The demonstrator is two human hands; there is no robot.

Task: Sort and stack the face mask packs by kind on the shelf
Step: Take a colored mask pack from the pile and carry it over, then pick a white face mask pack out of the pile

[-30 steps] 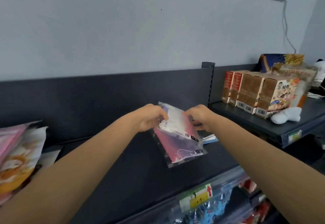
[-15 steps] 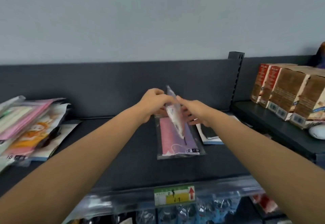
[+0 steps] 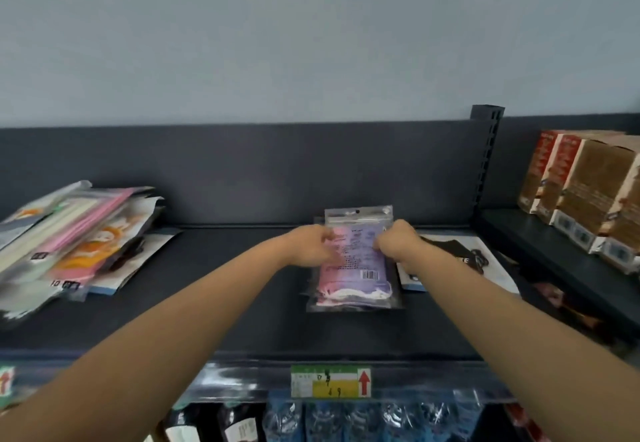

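Pink-and-purple clear-plastic mask packs [image 3: 353,278] lie stacked centrally, left hand [image 3: 311,245] and right hand [image 3: 398,240] pinching the top one; jumbled colourful pack heap [image 3: 69,244] at left seems unsorted.

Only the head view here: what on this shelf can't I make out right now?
All in the head view:
Centre stack: pack count, because the edges overlap and blur.
Left hand and right hand: their grip on the stack, because the fingertips are hidden behind the hands.
Left pile: kinds and extent, because it is blurred and cut off by the left edge.
Black-mask pack: its left part, covered by the right wrist.
Price tag: the writing is too small and blurred.
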